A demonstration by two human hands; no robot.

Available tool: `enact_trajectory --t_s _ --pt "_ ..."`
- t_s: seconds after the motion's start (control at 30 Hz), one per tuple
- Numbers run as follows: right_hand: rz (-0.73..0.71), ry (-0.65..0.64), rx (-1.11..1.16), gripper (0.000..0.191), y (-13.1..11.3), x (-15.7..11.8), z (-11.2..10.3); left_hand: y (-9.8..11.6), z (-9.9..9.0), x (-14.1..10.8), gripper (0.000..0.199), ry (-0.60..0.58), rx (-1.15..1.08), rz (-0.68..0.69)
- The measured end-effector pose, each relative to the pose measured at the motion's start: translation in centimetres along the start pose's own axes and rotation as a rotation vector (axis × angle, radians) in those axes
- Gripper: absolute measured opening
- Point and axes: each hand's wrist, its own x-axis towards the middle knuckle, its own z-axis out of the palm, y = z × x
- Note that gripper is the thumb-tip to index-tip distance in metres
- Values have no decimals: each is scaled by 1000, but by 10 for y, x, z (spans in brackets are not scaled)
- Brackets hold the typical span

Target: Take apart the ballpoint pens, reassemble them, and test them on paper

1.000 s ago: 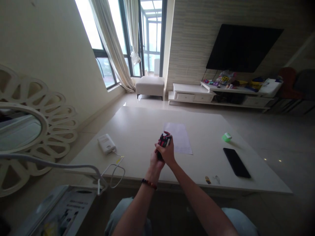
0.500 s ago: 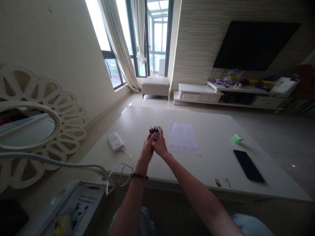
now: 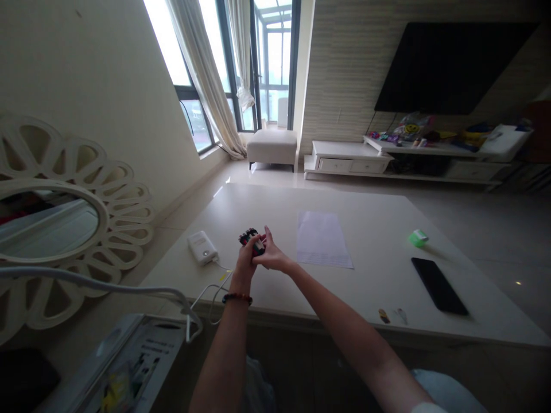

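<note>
Over the left part of the table (image 3: pixel 370 226), near its close edge, both hands are together on one small dark bundle (image 3: pixel 248 236) with bits of red and a pale part. The left hand (image 3: pixel 244 259) is clamped round its near left side with the thumb laid across it, probably to carry the weight and keep the loose-looking pieces from spreading. The right hand (image 3: pixel 275 257) meets it from the right, thumb low and fingers raised, perhaps to steady that side; how firmly those fingers press cannot be told. What the bundle is made of is too small to tell. It is held up clear of the top, likely so both hands can get round it and it can be seen from above.

To the right of the hands lies a flat white paper (image 3: pixel 323 240), apart from them. Farther right, the phone (image 3: pixel 439 285) lies flat, with a green tub (image 3: pixel 418 238) just beyond it; both seem set aside, out of the arms' way. Left of the hands sits a white box (image 3: pixel 202 248), a cable (image 3: pixel 210 291) by it running to the near edge, which may be why it rests on that side.
</note>
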Motion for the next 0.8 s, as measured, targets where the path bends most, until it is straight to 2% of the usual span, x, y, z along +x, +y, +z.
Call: enact_trajectory --t_s 0.1,0.2,0.27,0.33,0.43,0.57,0.7,0.8 --pt "51 31 -28 92 16 -36 -26 0 -7 10 20 92 153 31" --pt "62 56 -105 64 34 -89 -72 4 -12 22 20 144 387 39" --pt "88 135 -190 49 45 -122 -106 8 -11 30 20 175 578 52" --pt "127 266 -271 38 53 -146 -135 9 -5 37 21 229 780 88" --pt "138 385 -370 34 58 -165 -165 6 7 45 30 320 1064 161" --pt "76 425 -507 32 58 -172 -180 -4 15 50 38 376 1344 215" --pt "24 405 -643 30 59 -175 -179 -14 11 54 47 461 1523 237" --pt "-5 382 -672 29 56 -176 -175 -22 8 58 61 556 1605 260"
